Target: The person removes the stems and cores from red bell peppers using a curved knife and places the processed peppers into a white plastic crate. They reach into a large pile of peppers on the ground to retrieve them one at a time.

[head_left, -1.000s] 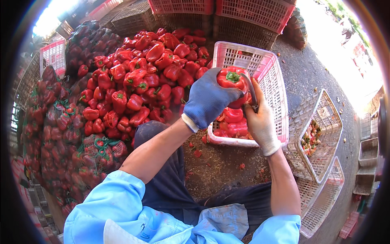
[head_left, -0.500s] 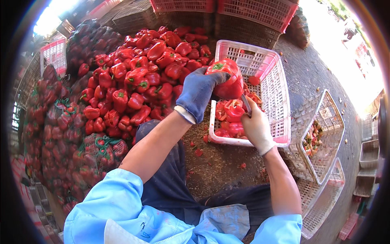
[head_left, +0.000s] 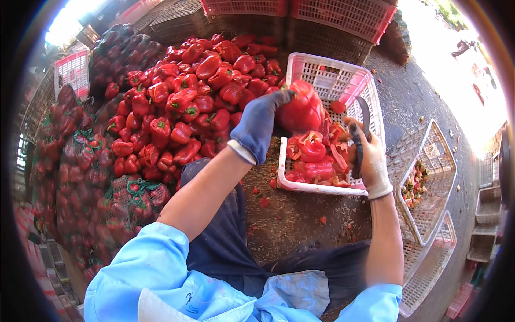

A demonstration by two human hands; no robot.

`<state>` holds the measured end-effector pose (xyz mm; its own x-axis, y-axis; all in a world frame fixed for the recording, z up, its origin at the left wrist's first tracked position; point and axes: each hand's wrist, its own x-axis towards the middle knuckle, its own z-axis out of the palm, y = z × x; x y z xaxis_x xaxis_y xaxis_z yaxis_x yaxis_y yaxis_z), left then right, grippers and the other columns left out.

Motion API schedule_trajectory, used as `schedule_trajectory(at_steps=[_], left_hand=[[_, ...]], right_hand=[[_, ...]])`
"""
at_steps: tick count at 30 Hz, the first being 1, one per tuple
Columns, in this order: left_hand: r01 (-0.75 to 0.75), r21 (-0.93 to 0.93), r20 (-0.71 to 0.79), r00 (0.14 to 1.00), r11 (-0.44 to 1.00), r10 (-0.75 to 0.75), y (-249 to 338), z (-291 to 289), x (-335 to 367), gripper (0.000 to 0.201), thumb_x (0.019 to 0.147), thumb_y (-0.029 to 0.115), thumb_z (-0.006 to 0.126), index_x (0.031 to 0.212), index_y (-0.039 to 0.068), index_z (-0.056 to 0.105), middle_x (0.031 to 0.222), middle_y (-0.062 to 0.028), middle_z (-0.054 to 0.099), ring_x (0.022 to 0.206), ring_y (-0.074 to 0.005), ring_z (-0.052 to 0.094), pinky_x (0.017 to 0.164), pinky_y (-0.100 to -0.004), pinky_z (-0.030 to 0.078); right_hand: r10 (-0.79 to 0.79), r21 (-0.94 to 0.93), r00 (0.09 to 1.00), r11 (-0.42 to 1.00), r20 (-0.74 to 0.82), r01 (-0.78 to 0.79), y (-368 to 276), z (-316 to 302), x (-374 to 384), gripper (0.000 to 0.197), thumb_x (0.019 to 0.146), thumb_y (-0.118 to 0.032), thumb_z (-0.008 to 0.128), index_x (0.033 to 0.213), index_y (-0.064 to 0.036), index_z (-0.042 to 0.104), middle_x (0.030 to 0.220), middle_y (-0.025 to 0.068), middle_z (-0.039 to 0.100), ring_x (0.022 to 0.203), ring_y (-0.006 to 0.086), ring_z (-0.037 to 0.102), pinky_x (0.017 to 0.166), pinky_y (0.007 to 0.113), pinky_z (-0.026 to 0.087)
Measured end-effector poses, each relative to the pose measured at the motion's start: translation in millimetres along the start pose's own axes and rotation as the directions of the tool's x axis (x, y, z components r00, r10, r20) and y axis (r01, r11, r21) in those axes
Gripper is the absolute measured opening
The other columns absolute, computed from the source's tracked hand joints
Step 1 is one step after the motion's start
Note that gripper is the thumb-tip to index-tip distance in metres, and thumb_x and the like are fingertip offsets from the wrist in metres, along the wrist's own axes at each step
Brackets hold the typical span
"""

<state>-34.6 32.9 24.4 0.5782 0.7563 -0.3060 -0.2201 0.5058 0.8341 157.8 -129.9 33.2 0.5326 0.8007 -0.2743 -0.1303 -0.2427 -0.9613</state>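
Bare, littered floor (head_left: pixel 300 225) spreads under this shaded work area, with red-topped crates (head_left: pixel 343 19) stacked along the far side and bright daylight at the far right. At the left, full mesh bags (head_left: pixel 80 182) of red peppers stand close together, one near bag closed with green netting. Right of them lies a large heap (head_left: pixel 182 107) of loose red peppers; those in plain sight look whole, so by my judgement most of the cutting is left to do.

Next comes the left hand (head_left: pixel 257 123) in a blue glove, curled round one big red pepper (head_left: pixel 303 110) at the left side of a white-and-pink crate (head_left: pixel 322 188). That pepper is blurred, and I cannot tell whether it has been cut. Inside the crate, toward its near end, opened red pieces (head_left: pixel 316 170) lie piled — the finished share, it seems, and small beside the heap.

Over the crate's right side, the pale-gloved right hand (head_left: pixel 374 161) is closed on the dark handle of a curved knife (head_left: pixel 365 115), its blade pointing far and apart from the pepper. Farther right, a tilted white crate (head_left: pixel 401 206) holds red and green scraps (head_left: pixel 414 185) — probably trimmings from peppers already worked.
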Motion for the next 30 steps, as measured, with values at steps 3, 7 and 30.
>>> schedule_trajectory(at_steps=[3,7,30], left_hand=[[-0.079,0.201,0.080,0.995,0.976,0.064,-7,11,-16,0.035,0.096,0.027,0.074,0.117,-0.001,0.073,0.101,-0.0111,0.076,0.084,-0.0182,0.074,0.073,-0.0316,0.061],[-0.128,0.347,0.149,0.986,0.929,0.080,-18,26,-19,0.033,0.094,0.021,0.075,0.115,-0.004,0.073,0.101,-0.0095,0.077,0.084,-0.0144,0.072,0.075,-0.0290,0.060],[0.328,-0.292,0.580,0.808,0.898,-0.106,-20,10,-16,0.048,0.100,0.023,0.070,0.140,-0.002,0.058,0.131,-0.0146,0.069,0.120,-0.0263,0.070,0.109,-0.0446,0.055]], right_hand=[[0.000,-0.050,0.998,0.999,0.067,0.003,-28,24,-15,0.058,0.102,-0.046,0.071,0.143,-0.0069,0.063,0.076,-0.0037,0.059,0.050,0.0030,0.046,0.045,0.023,0.040],[0.017,-0.079,0.991,0.997,0.136,-0.007,-12,17,-5,0.064,0.095,-0.043,0.080,0.144,-0.0070,0.059,0.071,-0.0051,0.058,0.048,0.0036,0.050,0.043,0.022,0.040],[-0.300,-0.070,0.888,0.936,0.349,0.344,63,-50,48,0.028,0.096,-0.035,0.067,0.102,-0.0078,0.067,0.081,0.0059,0.066,0.056,0.0201,0.063,0.046,0.033,0.046]])
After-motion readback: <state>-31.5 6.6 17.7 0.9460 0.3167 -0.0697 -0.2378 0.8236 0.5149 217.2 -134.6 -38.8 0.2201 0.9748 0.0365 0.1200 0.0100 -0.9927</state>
